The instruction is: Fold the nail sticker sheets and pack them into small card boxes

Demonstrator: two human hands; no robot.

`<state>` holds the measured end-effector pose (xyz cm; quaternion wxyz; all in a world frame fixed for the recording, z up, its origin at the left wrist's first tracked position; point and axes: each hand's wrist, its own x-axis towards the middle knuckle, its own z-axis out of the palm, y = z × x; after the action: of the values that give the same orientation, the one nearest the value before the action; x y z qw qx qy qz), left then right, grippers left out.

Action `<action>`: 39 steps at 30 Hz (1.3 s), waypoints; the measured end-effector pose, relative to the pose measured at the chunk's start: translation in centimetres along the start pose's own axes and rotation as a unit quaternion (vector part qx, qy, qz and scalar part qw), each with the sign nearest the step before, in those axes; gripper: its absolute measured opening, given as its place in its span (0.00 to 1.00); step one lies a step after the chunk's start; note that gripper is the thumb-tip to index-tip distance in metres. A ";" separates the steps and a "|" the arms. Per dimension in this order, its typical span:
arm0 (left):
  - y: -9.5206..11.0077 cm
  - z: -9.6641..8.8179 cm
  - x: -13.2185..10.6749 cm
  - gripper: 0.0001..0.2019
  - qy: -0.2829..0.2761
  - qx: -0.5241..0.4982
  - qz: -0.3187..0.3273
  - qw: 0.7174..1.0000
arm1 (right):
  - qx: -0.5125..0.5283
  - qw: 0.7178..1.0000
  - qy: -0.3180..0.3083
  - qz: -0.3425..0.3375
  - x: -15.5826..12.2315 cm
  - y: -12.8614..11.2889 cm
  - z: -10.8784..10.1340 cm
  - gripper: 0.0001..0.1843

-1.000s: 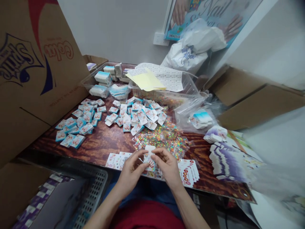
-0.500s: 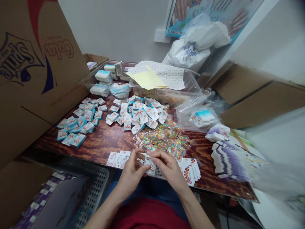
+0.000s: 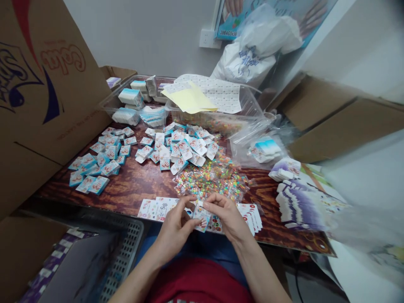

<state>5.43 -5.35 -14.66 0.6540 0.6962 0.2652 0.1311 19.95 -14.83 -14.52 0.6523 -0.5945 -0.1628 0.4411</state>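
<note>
A small flat white-and-blue box point(image 3: 202, 219) with a printed hand picture is held upright at the table's front edge. My left hand point(image 3: 177, 221) grips its left side, thumb across the front. At the box's upper right, my right hand point(image 3: 226, 215) pinches the white top flap. Printed sticker sheets point(image 3: 147, 208) lie to the left of my hands, and a fanned stack of white cards point(image 3: 253, 218) with red pictures to the right. Just beyond my fingers is a heap of clear packets point(image 3: 213, 176) filled with colourful bits.
Similar small boxes form a middle pile point(image 3: 179, 147) and a left pile point(image 3: 94, 170). Clear plastic trays point(image 3: 252, 103) stand behind, with a yellow sheet point(image 3: 191, 99) on top. Purple-and-white flat boxes point(image 3: 296, 206) lie right. A large carton point(image 3: 41, 139) walls the left.
The box has tilted slightly and shows more of its front. My right hand's fingers have curled in more at its top. The whole view has shifted a little.
</note>
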 end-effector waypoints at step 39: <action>5.6 -21.7 3.4 0.35 0.436 0.371 -0.008 0.820 | -0.318 0.940 -0.037 -0.117 -1.7 2.8 -1.0 0.18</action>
<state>-2.16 14.75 -7.30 0.1634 0.7541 0.5570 0.3070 18.63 -17.07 -16.82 0.4698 -0.7309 -0.3870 0.3088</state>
